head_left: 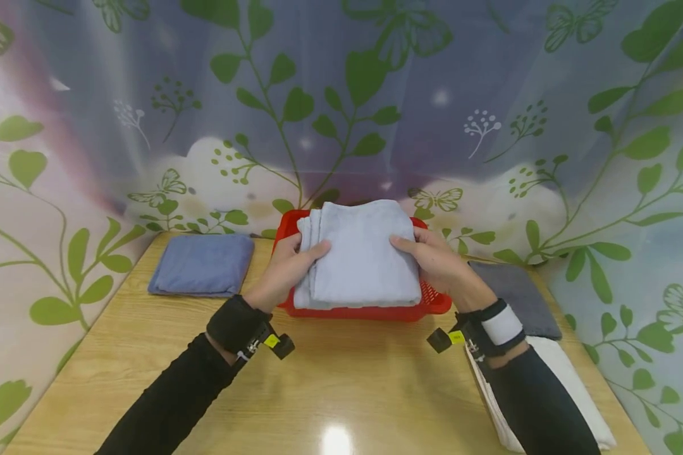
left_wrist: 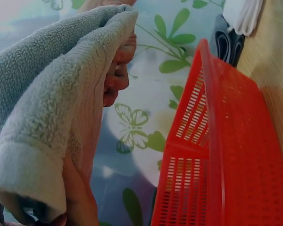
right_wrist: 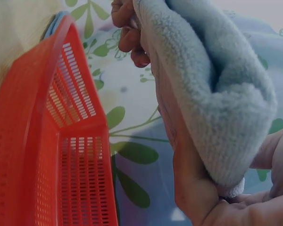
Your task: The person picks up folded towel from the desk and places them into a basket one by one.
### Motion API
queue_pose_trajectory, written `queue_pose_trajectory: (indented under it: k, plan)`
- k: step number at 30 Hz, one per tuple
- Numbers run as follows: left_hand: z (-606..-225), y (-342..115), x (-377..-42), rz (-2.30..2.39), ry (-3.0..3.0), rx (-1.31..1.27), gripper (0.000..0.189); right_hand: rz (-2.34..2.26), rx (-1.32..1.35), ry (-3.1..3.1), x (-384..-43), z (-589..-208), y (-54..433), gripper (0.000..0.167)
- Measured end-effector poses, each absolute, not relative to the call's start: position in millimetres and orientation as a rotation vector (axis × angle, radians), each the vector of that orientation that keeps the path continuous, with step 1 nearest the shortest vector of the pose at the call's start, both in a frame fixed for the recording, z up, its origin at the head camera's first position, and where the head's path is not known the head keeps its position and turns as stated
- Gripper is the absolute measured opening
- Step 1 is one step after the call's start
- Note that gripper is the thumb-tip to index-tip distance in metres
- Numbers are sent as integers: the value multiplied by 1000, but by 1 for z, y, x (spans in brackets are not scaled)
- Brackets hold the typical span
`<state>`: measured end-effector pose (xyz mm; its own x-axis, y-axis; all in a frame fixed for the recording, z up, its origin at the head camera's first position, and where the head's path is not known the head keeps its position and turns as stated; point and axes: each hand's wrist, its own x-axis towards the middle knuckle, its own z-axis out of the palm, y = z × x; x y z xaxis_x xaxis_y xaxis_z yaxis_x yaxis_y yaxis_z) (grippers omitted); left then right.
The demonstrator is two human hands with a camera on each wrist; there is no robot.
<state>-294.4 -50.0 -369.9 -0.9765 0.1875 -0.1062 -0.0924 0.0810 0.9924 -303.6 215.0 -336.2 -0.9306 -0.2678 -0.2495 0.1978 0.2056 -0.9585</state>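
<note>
A folded light grey-blue towel [head_left: 370, 259] is held up by both hands over a red plastic basket [head_left: 364, 313]. On its left edge the left hand [head_left: 290, 265] grips it, thumb on top and fingers beneath. The right hand [head_left: 435, 259] pinches the opposite edge in the same way. Both wrist views show the towel's thick terry folds, with fingers curled under them. Slotted walls of the basket [left_wrist: 236, 141] stand below the towel in the left wrist view, and the towel hides most of its inside from the head view.
A folded blue towel [head_left: 202, 265] lies at the table's back left. To the right are a folded dark grey towel [head_left: 518, 297] and a white one [head_left: 572, 392], partly under the right forearm. A patterned curtain [head_left: 319, 126] encloses the wooden table [head_left: 296, 392] at back and sides.
</note>
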Motion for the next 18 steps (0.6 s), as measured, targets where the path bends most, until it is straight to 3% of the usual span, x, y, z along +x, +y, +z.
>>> queue_pose_trajectory:
  k: [9,18]
  plan:
    - [-355,-47,-323,1928,2260,91,38,-1690,-10,2196,-330,-327,217,51]
    - [-347,-48,-351,1777,2322,116,33,-1660,77,2183,-357,-328,217,64]
